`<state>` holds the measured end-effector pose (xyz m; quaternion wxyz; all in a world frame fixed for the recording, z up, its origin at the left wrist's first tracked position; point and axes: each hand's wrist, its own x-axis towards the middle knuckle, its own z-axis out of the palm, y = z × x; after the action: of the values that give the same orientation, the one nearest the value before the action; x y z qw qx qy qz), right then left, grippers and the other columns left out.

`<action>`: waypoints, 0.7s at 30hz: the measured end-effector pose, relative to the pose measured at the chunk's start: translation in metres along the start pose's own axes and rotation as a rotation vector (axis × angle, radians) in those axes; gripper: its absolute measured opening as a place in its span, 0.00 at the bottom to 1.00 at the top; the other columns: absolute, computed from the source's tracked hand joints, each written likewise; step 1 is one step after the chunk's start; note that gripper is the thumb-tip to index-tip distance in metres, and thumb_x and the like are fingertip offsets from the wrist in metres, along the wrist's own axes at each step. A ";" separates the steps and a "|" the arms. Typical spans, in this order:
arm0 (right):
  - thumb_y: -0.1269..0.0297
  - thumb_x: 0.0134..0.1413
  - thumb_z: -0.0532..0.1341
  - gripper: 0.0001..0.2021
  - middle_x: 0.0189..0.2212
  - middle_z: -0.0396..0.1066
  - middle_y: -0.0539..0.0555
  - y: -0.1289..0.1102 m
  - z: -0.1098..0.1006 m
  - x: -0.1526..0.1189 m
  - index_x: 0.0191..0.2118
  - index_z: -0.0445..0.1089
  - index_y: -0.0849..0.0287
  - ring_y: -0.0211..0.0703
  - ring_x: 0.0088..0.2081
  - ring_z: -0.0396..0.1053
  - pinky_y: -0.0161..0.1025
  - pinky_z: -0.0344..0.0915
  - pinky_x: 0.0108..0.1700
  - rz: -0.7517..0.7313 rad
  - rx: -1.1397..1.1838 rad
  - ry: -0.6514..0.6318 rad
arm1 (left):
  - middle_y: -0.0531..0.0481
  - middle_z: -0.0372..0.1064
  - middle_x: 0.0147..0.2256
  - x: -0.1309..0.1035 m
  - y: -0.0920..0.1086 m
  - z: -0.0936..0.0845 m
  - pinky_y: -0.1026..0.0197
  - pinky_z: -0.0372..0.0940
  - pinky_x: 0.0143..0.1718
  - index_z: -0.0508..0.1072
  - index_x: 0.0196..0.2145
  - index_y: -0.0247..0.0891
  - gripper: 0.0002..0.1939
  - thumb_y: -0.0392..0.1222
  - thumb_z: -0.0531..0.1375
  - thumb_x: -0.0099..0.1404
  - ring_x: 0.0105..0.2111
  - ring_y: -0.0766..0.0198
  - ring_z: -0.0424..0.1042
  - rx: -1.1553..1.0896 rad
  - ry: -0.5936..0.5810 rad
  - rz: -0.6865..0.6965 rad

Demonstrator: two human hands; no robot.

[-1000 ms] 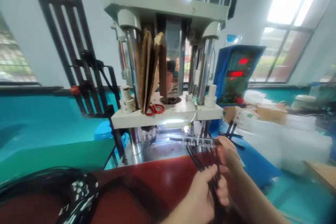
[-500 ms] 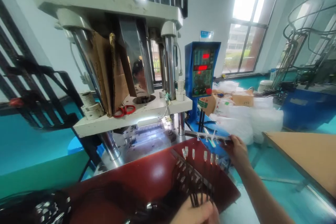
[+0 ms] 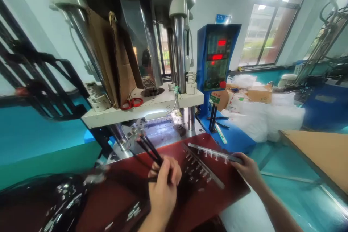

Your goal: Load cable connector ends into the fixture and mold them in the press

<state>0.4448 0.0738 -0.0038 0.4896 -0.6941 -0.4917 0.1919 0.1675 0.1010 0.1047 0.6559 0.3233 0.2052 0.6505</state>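
My left hand (image 3: 164, 183) is closed around several black cables (image 3: 148, 148), whose metal-tipped ends point up and to the left, blurred at the tips. In my right hand (image 3: 246, 166) is the right end of a metal strip (image 3: 212, 152) with several small T-shaped prongs along its lower edge. Close to it, a second metal strip (image 3: 208, 171) with small metal pieces along it lies on the dark red tabletop (image 3: 223, 199). More black cables (image 3: 62, 199) with shiny ends are heaped on the left.
Behind the tabletop stands a white press (image 3: 146, 110) with red-handled scissors (image 3: 132, 103) and cardboard (image 3: 106, 61) on its ledge. A blue control box (image 3: 219, 58) rises to its right, above pliers (image 3: 221, 119) and a cutter knife (image 3: 220, 133). A wooden table (image 3: 318, 156) stands at far right.
My left hand has moved up and left with the cables, away from the strip on the tabletop. My right hand has lowered its strip towards the tabletop. The view has tilted down slightly.
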 end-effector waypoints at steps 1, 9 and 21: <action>0.63 0.38 0.60 0.07 0.29 0.70 0.54 0.001 -0.002 0.001 0.29 0.70 0.57 0.51 0.35 0.67 0.50 0.63 0.41 -0.087 -0.175 -0.011 | 0.59 0.50 0.12 0.005 0.003 0.002 0.69 0.46 0.15 0.62 0.22 0.36 0.11 0.44 0.60 0.54 0.13 0.75 0.49 0.019 -0.008 -0.023; 0.66 0.49 0.56 0.10 0.41 0.68 0.58 -0.042 0.037 0.007 0.39 0.69 0.58 0.50 0.44 0.63 0.47 0.59 0.48 -0.453 -0.411 -0.114 | 0.57 0.58 0.14 0.019 -0.013 0.006 0.68 0.49 0.19 0.63 0.27 0.36 0.11 0.46 0.53 0.61 0.14 0.74 0.52 0.277 -0.173 -0.083; 0.61 0.51 0.57 0.07 0.30 0.73 0.53 -0.048 0.060 0.009 0.29 0.70 0.56 0.46 0.34 0.70 0.41 0.63 0.38 -0.234 -0.022 -0.018 | 0.30 0.69 0.41 0.097 -0.085 0.016 0.53 0.58 0.44 0.70 0.40 0.27 0.18 0.42 0.47 0.61 0.44 0.47 0.68 1.555 -0.409 -0.233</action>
<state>0.3803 0.1133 0.0130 0.4965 -0.6356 -0.5758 0.1345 0.2461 0.1985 0.0717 0.3315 0.7755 0.5071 0.1776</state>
